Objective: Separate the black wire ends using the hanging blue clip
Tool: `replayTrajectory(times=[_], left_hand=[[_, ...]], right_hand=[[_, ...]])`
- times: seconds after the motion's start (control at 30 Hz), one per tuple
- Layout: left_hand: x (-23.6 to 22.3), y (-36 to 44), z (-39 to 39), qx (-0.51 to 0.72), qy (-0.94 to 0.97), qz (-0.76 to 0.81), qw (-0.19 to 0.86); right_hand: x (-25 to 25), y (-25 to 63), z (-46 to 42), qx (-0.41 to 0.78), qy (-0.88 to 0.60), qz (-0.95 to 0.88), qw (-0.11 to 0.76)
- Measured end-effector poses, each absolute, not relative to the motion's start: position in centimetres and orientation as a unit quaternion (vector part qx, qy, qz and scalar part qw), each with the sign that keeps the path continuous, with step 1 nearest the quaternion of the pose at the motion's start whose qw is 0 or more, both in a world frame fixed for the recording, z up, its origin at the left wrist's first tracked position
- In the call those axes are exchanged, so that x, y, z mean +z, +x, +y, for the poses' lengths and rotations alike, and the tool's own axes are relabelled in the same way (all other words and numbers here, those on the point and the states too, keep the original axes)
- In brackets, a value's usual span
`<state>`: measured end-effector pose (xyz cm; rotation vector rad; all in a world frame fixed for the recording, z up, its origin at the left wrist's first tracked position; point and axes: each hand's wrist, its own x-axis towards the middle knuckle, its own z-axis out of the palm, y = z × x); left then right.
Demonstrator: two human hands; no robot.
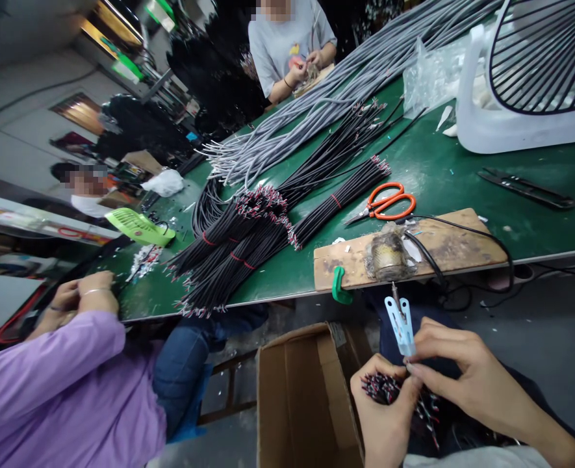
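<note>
The head view shows the left hand closed round a bundle of thin black cables, whose red, white and black wire ends stick out above the grip. The right hand reaches across to it, thumb and index fingertips pressed together beside the left thumb; whatever lies between them is too small to tell. Just above these fingertips is a light blue clip, with a slim metal rod running down between its legs from a stained round canister. The canister sits on a worn wooden board at the edge of the green table, with a green clamp at the board's near edge. Beyond the board lie orange-handled scissors, and black snips lie below the white fan. Tied black cable bundles are heaped to the left, long grey cables behind them. An open cardboard box stands below the table, between the left hand and a co-worker in a purple top.
</note>
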<state>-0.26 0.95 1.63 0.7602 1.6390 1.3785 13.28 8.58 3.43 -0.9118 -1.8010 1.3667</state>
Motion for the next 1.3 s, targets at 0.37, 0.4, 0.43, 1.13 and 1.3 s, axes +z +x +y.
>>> replayTrajectory(times=[0.37,0.4,0.43,1.13,1.3], left_hand=[[1.8,-1.0,0.4,0.569,0.332,0.612,0.438],[2.1,-1.1,0.5,0.573,0.344,0.609,0.426],[2.5,-1.3,0.6,0.577,0.355,0.607,0.415],[3.2,-1.6,2.6,0.579,0.42,0.594,0.367],[3.2,-1.4,2.1,0.574,0.426,0.59,0.375]], right_hand=[[2.9,13.0,10.0,0.711,-0.351,-0.511,0.332],[3.4,12.9,10.6,0.698,-0.371,-0.504,0.348],[3.9,12.6,11.1,0.686,-0.383,-0.503,0.36],[2.7,10.9,10.9,0.845,-0.304,-0.223,0.378],[1.2,13.3,10.0,0.794,-0.32,-0.365,0.365]])
